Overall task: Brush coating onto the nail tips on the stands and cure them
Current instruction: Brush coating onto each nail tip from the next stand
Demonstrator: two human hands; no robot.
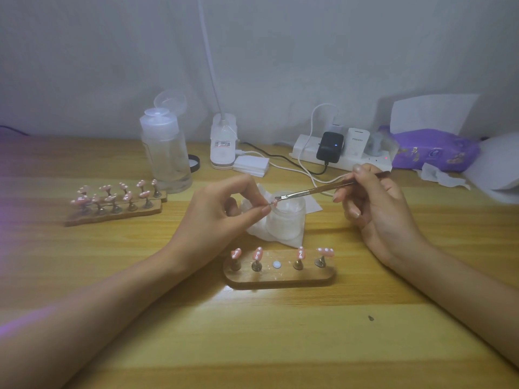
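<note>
My left hand [222, 211] pinches a small metal peg with a pink nail tip [274, 202] on it, held up over a frosted jar [286, 217]. My right hand [373, 200] grips a thin brush [323, 189], and its bristles touch that tip. In front of me lies a wooden stand [279, 273] with several pegs carrying pink, white-dotted nail tips and one bare magnet spot in the middle. Two more wooden stands [115, 211] full of pink tips sit at the left.
Behind the jar lies white tissue [280, 237]. Farther back stand a clear pump bottle [168, 155], a white lamp base [223, 144], a power strip [339, 155] with chargers and cables, a purple wipes pack [435, 150] and a white curing lamp [500, 167] at the right edge.
</note>
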